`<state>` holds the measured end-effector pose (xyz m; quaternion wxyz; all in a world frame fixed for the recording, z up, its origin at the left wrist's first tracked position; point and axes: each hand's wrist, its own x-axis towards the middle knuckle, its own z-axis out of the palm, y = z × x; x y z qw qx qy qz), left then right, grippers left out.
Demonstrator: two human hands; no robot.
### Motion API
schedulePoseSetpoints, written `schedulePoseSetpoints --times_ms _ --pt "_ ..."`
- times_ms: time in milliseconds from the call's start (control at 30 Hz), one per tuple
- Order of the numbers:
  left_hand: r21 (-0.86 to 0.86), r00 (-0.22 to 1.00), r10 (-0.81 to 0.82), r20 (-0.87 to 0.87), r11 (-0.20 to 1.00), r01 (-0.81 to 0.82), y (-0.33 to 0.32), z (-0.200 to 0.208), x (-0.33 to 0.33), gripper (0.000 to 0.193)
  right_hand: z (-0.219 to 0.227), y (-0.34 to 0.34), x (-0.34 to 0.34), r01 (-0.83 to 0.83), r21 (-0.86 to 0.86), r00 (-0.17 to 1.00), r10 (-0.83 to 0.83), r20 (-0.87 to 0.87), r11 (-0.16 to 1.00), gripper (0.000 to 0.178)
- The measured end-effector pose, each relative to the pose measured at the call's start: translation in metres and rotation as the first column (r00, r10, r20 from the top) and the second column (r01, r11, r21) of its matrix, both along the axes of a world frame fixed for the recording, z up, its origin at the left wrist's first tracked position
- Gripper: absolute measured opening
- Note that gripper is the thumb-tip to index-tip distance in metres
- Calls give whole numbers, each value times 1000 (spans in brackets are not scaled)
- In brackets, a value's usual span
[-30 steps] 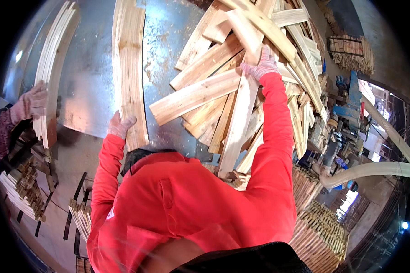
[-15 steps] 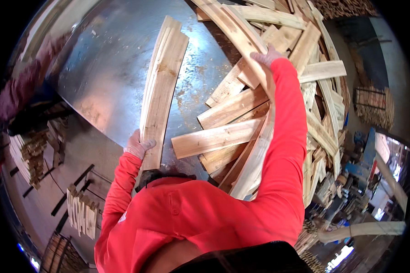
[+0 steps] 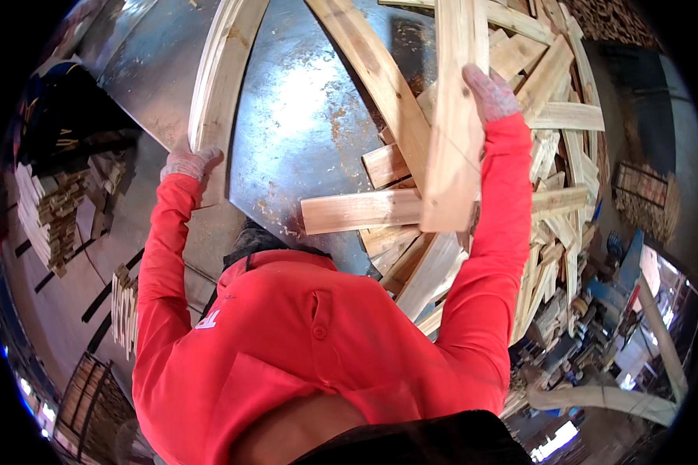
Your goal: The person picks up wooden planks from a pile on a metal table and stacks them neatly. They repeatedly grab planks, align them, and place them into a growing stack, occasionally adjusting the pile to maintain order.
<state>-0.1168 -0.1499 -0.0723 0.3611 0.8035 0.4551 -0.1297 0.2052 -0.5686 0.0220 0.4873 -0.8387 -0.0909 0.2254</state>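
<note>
My gloved left hand (image 3: 190, 164) is closed round the near end of several long pale wooden boards (image 3: 223, 85) lying together. They extend away from me over the metal table (image 3: 295, 132). On the right, my gloved right hand (image 3: 490, 91) grips the right edge of a wide wooden board (image 3: 454, 132), slightly blurred, standing lengthwise above the pile. A longer board (image 3: 376, 77) slants across the table on its left, its near end hidden behind the gripped one. Under them lies a jumbled heap of boards (image 3: 357, 211).
The heap spreads along the table's right side, with ends jutting out at several angles. Stacked wood (image 3: 46, 221) stands on the floor at left, near black rails. A wire crate of wood (image 3: 642, 186) and a blue machine (image 3: 620, 267) are at right.
My left hand has moved left and away from me with the boards. My right hand has shifted slightly right and now holds a wide board raised over the heap.
</note>
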Motion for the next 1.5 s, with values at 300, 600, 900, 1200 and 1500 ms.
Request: schedulePoseSetpoints --times_ms 300,600,900,1200,1500 --pt "352 826 -290 -484 799 487 103 20 67 67 -83 140 -97 423 891 736 637 -230 -167 65" --pt "330 798 -386 -462 761 559 129 2 62 58 -84 132 -139 568 819 697 577 -426 -83 113" --pt "347 762 -458 -457 698 627 171 1 56 61 -89 -17 -144 375 924 804 473 -362 69 38" --pt "733 339 -935 100 299 611 38 43 184 80 -26 -29 -181 343 936 891 288 -352 83 58" --pt "154 -366 -814 -450 -475 866 -186 18 353 49 8 -100 -153 447 814 894 -159 -419 371 68"
